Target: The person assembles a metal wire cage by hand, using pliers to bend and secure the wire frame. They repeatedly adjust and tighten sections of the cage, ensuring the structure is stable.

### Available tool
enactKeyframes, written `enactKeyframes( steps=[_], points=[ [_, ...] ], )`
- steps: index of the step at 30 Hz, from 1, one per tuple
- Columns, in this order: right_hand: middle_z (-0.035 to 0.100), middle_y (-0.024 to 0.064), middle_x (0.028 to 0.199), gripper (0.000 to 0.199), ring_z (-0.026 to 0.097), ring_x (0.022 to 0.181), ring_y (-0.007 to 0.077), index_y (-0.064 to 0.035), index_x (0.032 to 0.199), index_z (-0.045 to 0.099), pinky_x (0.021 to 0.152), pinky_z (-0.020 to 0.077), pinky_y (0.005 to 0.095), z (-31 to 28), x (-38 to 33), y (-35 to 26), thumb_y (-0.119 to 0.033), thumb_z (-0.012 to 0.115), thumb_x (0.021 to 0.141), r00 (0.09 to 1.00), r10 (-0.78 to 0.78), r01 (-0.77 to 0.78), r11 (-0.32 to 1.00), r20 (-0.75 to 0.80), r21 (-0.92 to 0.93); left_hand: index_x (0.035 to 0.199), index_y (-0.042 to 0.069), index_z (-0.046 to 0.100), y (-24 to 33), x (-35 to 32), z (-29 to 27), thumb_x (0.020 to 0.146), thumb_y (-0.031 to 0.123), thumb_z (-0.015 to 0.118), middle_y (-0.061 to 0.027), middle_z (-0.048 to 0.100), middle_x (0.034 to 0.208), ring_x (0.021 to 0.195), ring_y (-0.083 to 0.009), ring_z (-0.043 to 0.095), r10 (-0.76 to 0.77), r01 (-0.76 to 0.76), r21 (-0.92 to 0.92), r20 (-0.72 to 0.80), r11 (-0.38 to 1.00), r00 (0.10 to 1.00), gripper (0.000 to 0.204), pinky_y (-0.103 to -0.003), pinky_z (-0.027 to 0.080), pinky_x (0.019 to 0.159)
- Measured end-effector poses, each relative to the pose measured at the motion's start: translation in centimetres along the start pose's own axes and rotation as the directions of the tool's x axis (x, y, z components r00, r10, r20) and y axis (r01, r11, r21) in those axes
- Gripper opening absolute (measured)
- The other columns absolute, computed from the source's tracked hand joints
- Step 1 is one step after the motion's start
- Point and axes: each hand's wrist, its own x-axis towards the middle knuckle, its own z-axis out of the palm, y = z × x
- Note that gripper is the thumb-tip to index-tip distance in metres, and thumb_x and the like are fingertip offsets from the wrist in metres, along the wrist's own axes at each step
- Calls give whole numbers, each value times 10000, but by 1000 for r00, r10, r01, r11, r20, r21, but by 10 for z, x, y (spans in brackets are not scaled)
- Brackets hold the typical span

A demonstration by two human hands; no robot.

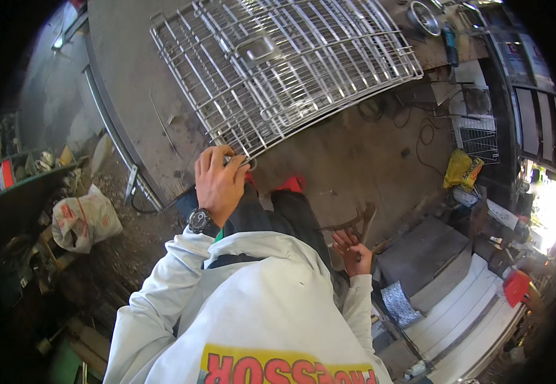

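Note:
A large silver wire rack (303,70), built of stacked grids of metal rods, lies on the workbench ahead of me. My left hand (217,182) is closed at its near corner, with the fingertips around the metal there. A small metal loop shows beside those fingertips; I cannot make out whether it belongs to the rack. Lower and to the right, my right hand (353,251) is closed on a dark brown tool (367,221) with two spreading arms. Its exact kind is unclear. The tool is apart from the rack.
A metal bar (108,118) runs along the left. A white sack (86,221) sits on the littered ground. At the right are a yellow bag (463,169), a dark box (425,253) and loose cables. A power tool (449,43) and a round metal bowl (423,18) lie far right.

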Motion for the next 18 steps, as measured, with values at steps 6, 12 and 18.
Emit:
enactKeyframes(
  steps=[6,12,18],
  points=[
    [590,281,1395,431,545,1351,416,30,1107,651,1154,422,530,-95,10,33,-258,590,793,981,-75,130,940,-180,314,917,56,763,-15,13,8,834,163,752,-53,669,1071,1188,-316,549,62,-65,32,92,997,994,136,-473,391,1044],
    [632,275,1312,336,627,1233,434,25,982,640,1044,509,491,-187,29,62,-233,615,768,944,67,73,913,-323,402,868,59,742,-3,10,27,812,155,768,-69,653,1023,1071,-321,592,167,-158,152,-44,976,985,114,-461,437,975],
    [577,62,777,137,513,649,208,-28,850,579,623,457,331,-211,36,34,-114,600,745,989,-3,66,902,-147,426,923,7,742,-13,19,16,837,118,737,-100,652,1074,1066,-337,605,40,-41,5,128,999,991,140,-451,461,943]
  ],
)
